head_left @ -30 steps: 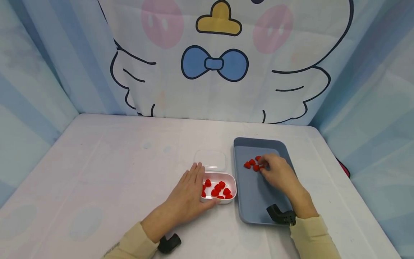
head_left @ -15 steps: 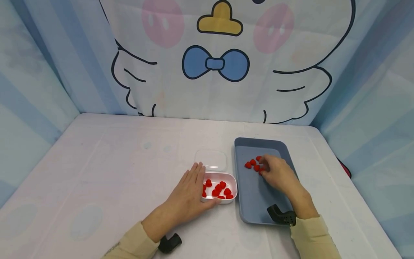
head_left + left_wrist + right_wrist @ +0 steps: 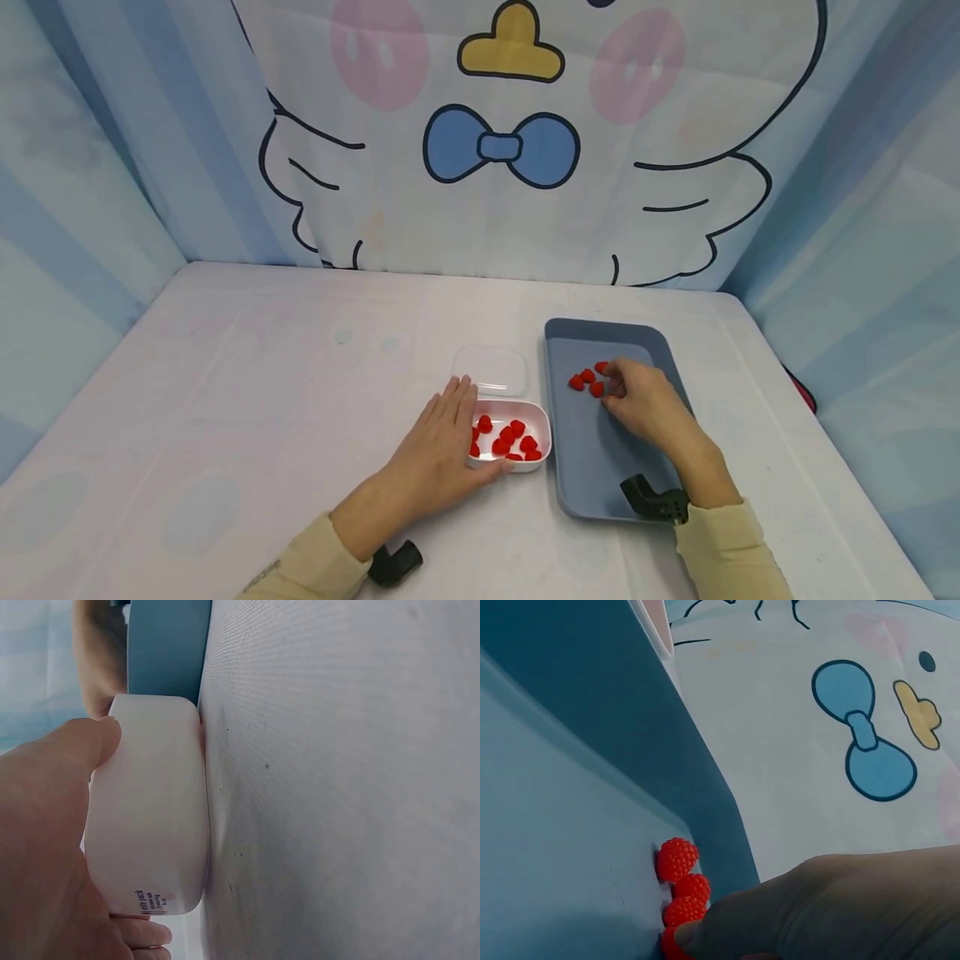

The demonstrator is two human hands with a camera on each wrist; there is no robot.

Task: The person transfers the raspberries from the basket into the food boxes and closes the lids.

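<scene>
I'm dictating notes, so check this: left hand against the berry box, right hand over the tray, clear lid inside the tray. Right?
Only the clear lid is misplaced: the head view shows it on the table beyond the berry box, outside the tray. The rest stands.

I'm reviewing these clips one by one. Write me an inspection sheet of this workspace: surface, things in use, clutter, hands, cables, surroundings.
Surface: pale table with faint blue spots.
Things in use: white box holding red berries; blue-grey tray close on its right, with loose berries toward the far end; clear lid behind the box.
Clutter: red-and-black item past the table's right edge, mostly hidden.
Left hand: straight fingers along the box's left side, thumb at its near rim.
Right hand: bent fingers at the loose berries; whether one is pinched is unclear.
Cables: nothing seen.
Surroundings: cartoon backdrop, blue-striped curtains either side.
</scene>
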